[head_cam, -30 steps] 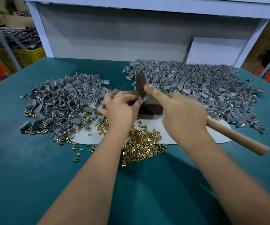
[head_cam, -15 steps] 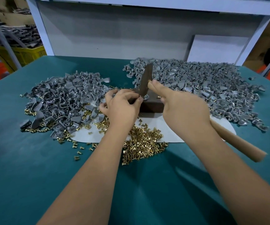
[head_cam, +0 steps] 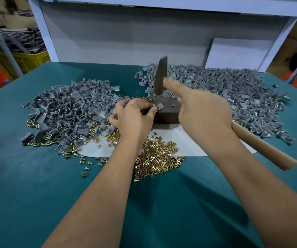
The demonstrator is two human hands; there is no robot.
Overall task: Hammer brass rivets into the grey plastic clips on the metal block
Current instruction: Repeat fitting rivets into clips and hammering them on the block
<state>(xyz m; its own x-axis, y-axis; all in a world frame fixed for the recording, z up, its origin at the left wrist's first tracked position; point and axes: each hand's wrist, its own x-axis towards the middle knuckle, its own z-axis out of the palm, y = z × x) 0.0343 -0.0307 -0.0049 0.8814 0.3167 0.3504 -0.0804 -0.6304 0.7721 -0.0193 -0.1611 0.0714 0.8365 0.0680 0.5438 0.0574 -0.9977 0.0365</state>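
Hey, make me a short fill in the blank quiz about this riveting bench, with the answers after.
1. The right hand holds a ____ by its wooden handle.
2. The left hand pinches a grey clip on top of the metal ____.
3. The loose rivets are ____ coloured.
4. The table cover is ____.

Answers: hammer; block; brass; teal

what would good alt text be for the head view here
A person's left hand pinches a grey clip on a dark metal block while the right hand holds a wooden-handled hammer raised above it. Piles of grey clips and loose brass rivets lie around the block on a teal table.
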